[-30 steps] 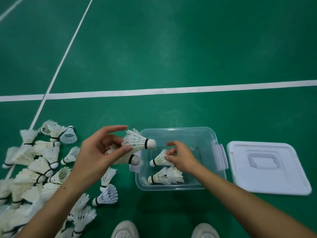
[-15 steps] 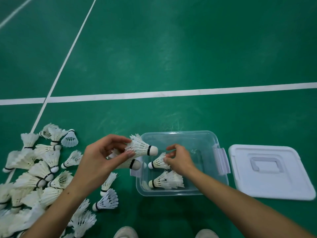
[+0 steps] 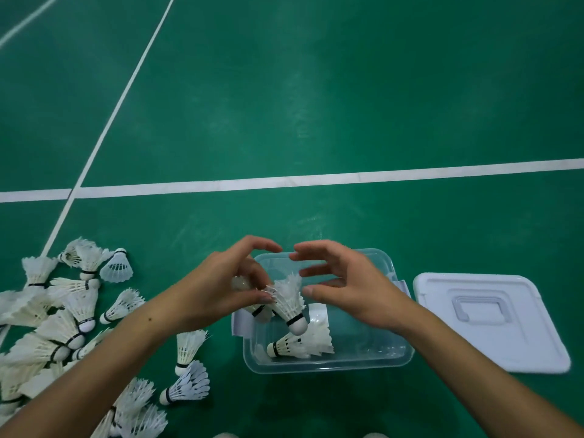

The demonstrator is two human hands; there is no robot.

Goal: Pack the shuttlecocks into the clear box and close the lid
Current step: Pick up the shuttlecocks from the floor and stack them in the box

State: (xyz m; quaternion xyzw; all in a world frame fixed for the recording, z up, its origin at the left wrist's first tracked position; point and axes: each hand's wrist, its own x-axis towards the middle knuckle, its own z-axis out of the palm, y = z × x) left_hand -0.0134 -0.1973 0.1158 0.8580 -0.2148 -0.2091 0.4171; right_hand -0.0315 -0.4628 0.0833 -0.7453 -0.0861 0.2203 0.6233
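Packing is proceeding: left hand (image 3: 218, 292) is pinching shuttlecocks (image 3: 286, 303) over the clear box (image 3: 328, 363), right hand (image 3: 344, 286) is hovering just beside that grip, fingers apart and empty; the next move likely calls for lowering them cork-down.

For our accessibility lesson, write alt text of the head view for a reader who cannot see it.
Over a clear box on a green court, a left hand holds a shuttlecock cork down while the open right hand reaches toward it. A shuttlecock pile lies left of the box; the lid lies on its right.
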